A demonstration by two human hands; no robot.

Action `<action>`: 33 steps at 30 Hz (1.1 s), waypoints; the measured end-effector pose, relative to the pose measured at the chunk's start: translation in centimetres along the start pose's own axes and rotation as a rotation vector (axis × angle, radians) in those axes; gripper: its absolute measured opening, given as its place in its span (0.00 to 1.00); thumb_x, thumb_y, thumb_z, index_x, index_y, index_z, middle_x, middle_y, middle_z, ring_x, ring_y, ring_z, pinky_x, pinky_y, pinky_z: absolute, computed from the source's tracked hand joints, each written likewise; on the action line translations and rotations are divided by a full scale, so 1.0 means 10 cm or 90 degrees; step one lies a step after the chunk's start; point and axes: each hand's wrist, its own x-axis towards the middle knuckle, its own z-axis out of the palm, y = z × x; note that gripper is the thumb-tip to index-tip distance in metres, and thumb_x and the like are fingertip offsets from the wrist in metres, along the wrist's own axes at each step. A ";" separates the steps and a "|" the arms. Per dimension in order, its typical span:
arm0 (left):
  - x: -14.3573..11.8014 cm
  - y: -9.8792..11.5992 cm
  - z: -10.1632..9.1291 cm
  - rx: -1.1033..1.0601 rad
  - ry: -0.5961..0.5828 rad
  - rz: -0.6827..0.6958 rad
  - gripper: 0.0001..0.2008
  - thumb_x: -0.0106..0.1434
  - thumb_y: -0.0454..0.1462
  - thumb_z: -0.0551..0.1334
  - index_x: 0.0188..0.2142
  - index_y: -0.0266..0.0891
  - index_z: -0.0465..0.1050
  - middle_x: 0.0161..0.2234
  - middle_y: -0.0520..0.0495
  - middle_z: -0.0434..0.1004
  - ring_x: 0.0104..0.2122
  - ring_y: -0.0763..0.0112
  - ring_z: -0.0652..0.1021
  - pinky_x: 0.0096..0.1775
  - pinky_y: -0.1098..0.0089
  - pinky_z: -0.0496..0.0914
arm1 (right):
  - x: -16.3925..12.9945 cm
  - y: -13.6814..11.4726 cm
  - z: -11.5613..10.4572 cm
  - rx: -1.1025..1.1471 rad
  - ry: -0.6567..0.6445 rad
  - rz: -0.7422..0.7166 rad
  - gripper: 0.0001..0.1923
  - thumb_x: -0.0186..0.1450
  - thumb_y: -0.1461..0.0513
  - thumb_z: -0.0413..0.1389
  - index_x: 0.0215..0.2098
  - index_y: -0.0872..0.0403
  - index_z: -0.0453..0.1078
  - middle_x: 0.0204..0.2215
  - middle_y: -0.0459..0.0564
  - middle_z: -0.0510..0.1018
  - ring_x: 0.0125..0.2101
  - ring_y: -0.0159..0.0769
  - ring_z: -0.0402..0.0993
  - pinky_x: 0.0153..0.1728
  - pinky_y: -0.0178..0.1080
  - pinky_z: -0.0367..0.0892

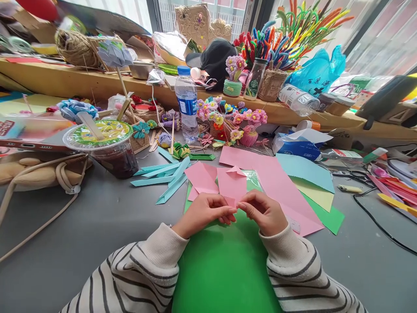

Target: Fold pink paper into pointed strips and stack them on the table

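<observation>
Between my hands is a small piece of pink paper (230, 201), partly covered by the fingers. My left hand (208, 213) pinches it from the left, thumb on top. From the right, my right hand (263, 213) grips its edge between thumb and fingertips, close to the left thumb. Both hands hover over a green mat (224, 269). Just beyond them lie pink paper pieces (202, 178), one with a folded point at its top. A large pink sheet (270, 178) stretches behind and to the right.
Folded light-blue paper strips (176, 178) lie to the left, near a lidded drink cup (114, 152). A water bottle (187, 104) stands at the back beside pink craft flowers (234, 119). Blue paper (306, 169) and a black cable (374, 226) are on the right.
</observation>
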 end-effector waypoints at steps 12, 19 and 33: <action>0.00 0.00 0.00 0.023 0.003 -0.013 0.12 0.48 0.41 0.60 0.22 0.31 0.70 0.20 0.46 0.74 0.21 0.75 0.72 0.26 0.75 0.67 | -0.01 -0.02 0.03 -0.015 -0.004 0.007 0.07 0.53 0.59 0.54 0.24 0.55 0.66 0.20 0.46 0.68 0.16 0.26 0.61 0.14 0.31 0.59; -0.01 0.01 0.00 0.021 0.002 -0.005 0.12 0.49 0.41 0.60 0.23 0.31 0.70 0.21 0.46 0.74 0.21 0.75 0.72 0.26 0.75 0.67 | -0.02 -0.03 0.04 0.058 0.005 0.048 0.12 0.53 0.59 0.54 0.35 0.53 0.59 0.21 0.42 0.66 0.16 0.26 0.63 0.15 0.31 0.61; -0.01 -0.03 -0.01 -0.005 -0.030 0.005 0.12 0.49 0.41 0.59 0.25 0.32 0.71 0.22 0.47 0.75 0.22 0.75 0.73 0.27 0.75 0.67 | -0.01 -0.01 0.04 0.070 -0.051 0.071 0.11 0.55 0.57 0.52 0.20 0.56 0.67 0.19 0.44 0.63 0.19 0.26 0.62 0.19 0.31 0.63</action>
